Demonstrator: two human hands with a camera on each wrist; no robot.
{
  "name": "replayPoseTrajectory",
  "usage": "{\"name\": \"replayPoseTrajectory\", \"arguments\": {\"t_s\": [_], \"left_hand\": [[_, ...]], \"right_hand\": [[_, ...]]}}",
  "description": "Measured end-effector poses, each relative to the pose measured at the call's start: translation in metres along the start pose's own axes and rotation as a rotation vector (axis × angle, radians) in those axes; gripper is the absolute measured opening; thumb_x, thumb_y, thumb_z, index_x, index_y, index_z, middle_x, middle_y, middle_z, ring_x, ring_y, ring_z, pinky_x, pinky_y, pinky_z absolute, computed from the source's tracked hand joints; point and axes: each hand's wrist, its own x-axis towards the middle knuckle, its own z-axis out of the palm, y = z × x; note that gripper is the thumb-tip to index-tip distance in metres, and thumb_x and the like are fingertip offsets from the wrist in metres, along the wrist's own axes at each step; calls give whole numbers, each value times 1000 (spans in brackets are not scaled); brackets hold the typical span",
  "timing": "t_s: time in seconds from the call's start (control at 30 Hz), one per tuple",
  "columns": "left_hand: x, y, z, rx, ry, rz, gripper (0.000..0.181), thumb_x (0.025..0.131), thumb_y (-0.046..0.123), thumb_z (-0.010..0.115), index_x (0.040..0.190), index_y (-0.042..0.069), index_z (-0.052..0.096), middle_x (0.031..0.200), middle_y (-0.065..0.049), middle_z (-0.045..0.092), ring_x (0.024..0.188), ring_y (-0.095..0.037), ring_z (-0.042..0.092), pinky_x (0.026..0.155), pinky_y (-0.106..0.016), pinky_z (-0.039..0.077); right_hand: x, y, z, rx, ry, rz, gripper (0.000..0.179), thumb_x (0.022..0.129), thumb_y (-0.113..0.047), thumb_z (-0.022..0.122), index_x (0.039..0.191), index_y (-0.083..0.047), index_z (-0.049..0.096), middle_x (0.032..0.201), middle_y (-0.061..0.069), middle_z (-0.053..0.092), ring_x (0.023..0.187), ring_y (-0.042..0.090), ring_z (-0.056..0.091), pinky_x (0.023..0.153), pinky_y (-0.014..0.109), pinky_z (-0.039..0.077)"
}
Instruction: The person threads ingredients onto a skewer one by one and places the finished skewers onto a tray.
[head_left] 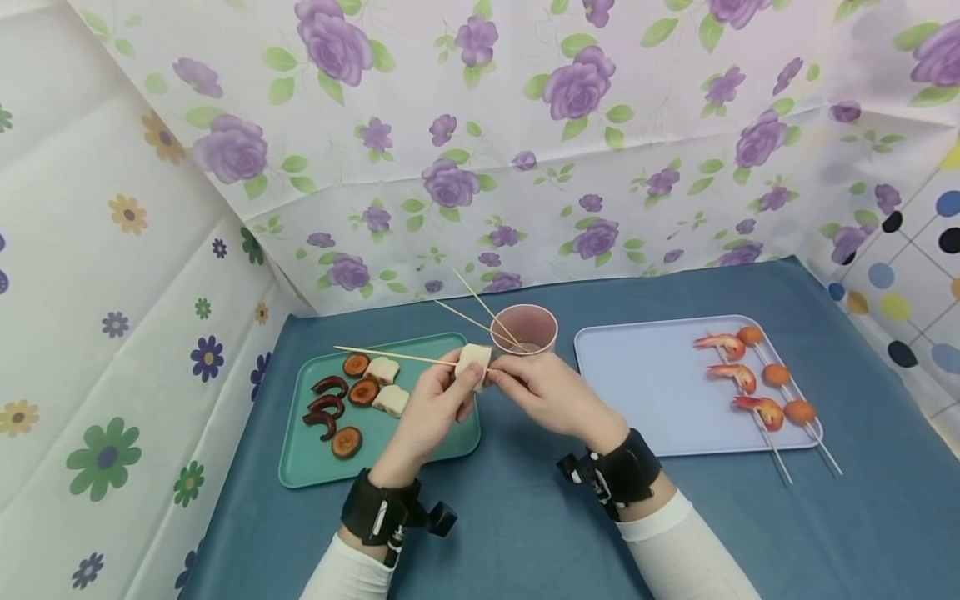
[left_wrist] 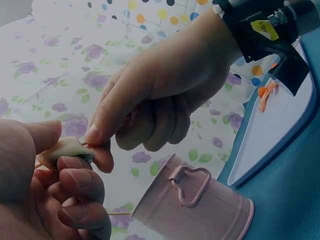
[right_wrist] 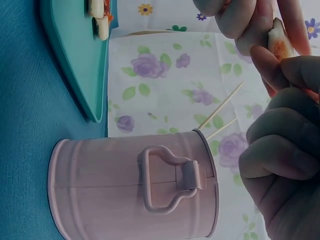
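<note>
My left hand [head_left: 438, 400] pinches a pale, bread-like slice [head_left: 474, 357] between thumb and fingers, above the green tray's right edge. In the left wrist view the slice [left_wrist: 70, 148] shows a dark patch underneath. A thin bamboo skewer [head_left: 393, 356] lines up with the slice, its long part sticking out to the left. At the slice's other side, my right hand [head_left: 558, 398] pinches the short end of the skewer between thumb and forefinger, its other fingers curled in. The fingers partly hide where skewer and slice meet.
Behind the hands stands a pink bucket [head_left: 525, 310] with two skewers leaning out. The green tray [head_left: 442, 457] at left bears brown round slices, dark red curled pieces and more pale slices. On the white tray [head_left: 637, 392] at right lie two skewers with shrimps and orange balls [head_left: 776, 375].
</note>
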Motion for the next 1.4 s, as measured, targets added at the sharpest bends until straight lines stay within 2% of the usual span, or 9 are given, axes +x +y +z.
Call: {"name": "replayPoseTrajectory", "arguments": {"t_s": [0.13, 0.27, 0.5, 0.7, 0.93, 1.1, 1.23, 1.3, 1.4], "left_hand": [[1, 0, 0, -2, -3, 8, 36, 117, 24, 50, 140, -3, 57, 70, -7, 47, 53, -15, 40, 50, -35, 32], [0, 0, 0, -9, -12, 12, 38, 116, 22, 51, 147, 1, 52, 74, -9, 47, 55, -16, 40, 51, -40, 32], [-2, 3, 0, -18, -35, -21, 46, 116, 22, 53, 157, 3, 43, 77, -5, 49, 55, -18, 39, 53, -29, 35], [-2, 5, -3, 2, -26, -58, 52, 113, 17, 58, 160, 5, 38, 81, -6, 53, 57, -14, 43, 55, -27, 37], [-4, 12, -17, 33, 12, -56, 50, 111, 10, 60, 158, 10, 44, 88, -15, 56, 58, -15, 45, 57, -32, 39], [-6, 18, -39, 69, 82, -37, 47, 111, 12, 61, 156, 8, 48, 86, -9, 58, 57, -19, 45, 57, -33, 39], [-11, 18, -64, 221, 170, -2, 42, 110, 17, 64, 151, 10, 57, 89, -7, 64, 58, -23, 48, 53, -34, 40], [-14, 14, -78, 359, 219, 7, 39, 110, 20, 66, 148, 12, 61, 93, -9, 66, 61, -24, 52, 53, -34, 41], [-18, 5, -98, 574, 263, -39, 37, 109, 23, 67, 145, 13, 64, 95, -8, 66, 66, -23, 54, 55, -33, 42]], "right_hand": [[0, -1, -1, -36, 42, -17, 17, 113, -22, 60, 113, -18, 77, 73, -12, 51, 63, 5, 46, 63, 30, 43], [0, -1, -2, -59, 91, -2, 15, 113, -22, 60, 105, -18, 73, 76, -10, 51, 65, 7, 47, 62, 31, 43], [1, -2, -6, -71, 96, 18, 21, 113, -22, 60, 95, -16, 69, 76, -9, 49, 63, 6, 46, 61, 31, 42], [2, -2, -8, -91, 122, 14, 18, 112, -21, 62, 99, -15, 72, 74, -10, 51, 61, 5, 46, 59, 31, 42], [0, 0, -11, -121, 186, 30, 15, 111, -20, 63, 103, -17, 76, 68, -11, 49, 56, 5, 43, 55, 30, 39], [0, 1, -13, -138, 231, 28, 15, 110, -19, 64, 102, -16, 77, 74, -8, 61, 61, 6, 50, 59, 31, 43], [-2, 3, -14, -126, 247, 26, 15, 110, -17, 64, 103, -15, 77, 77, -4, 65, 62, 6, 52, 59, 31, 43], [-3, 4, -14, -118, 252, 27, 14, 109, -16, 65, 104, -14, 78, 76, -4, 65, 62, 6, 52, 59, 31, 43], [-4, 5, -14, -113, 256, 30, 14, 109, -16, 65, 103, -14, 77, 75, -6, 63, 61, 6, 51, 58, 30, 42]]}}
